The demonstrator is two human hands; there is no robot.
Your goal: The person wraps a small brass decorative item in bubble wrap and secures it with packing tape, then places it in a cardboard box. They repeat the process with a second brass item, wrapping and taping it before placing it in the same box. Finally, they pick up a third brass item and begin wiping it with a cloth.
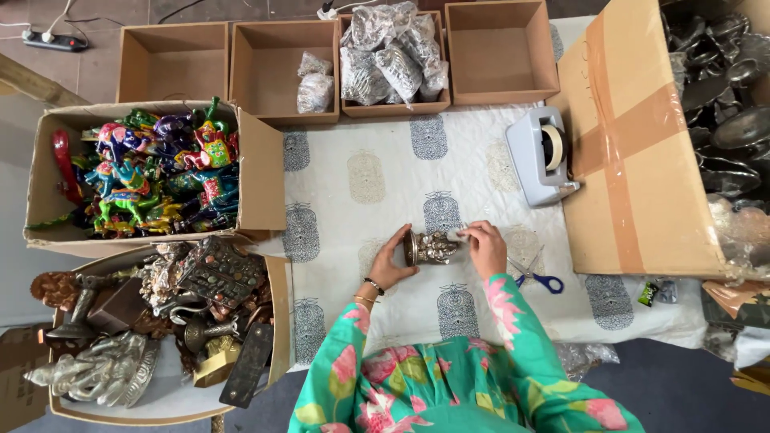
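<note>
While both hands clasp the small metal figurine (431, 248) over the patterned bench (361, 184), left hand (391, 263) cupping its base and right hand (484, 247) fingers pinching what looks like clear wrap, I'd say it's barely started: wrapped bundles (389, 56) fill one box, others sit empty.

Across the top of your table stands a row of four open brown cardboard boxes — the far-left box (172, 62) and far-right box (500, 52) bare inside, the second box (285, 68) holding two clear wrapped packets (314, 82), the third box (395, 60) heaped with them. At your left, an open carton (148, 172) of bright painted figurines; below it, another carton (160, 329) of metal pieces. At your right — a large taped carton (638, 152). A small green packet (648, 293) lies by it.
</note>
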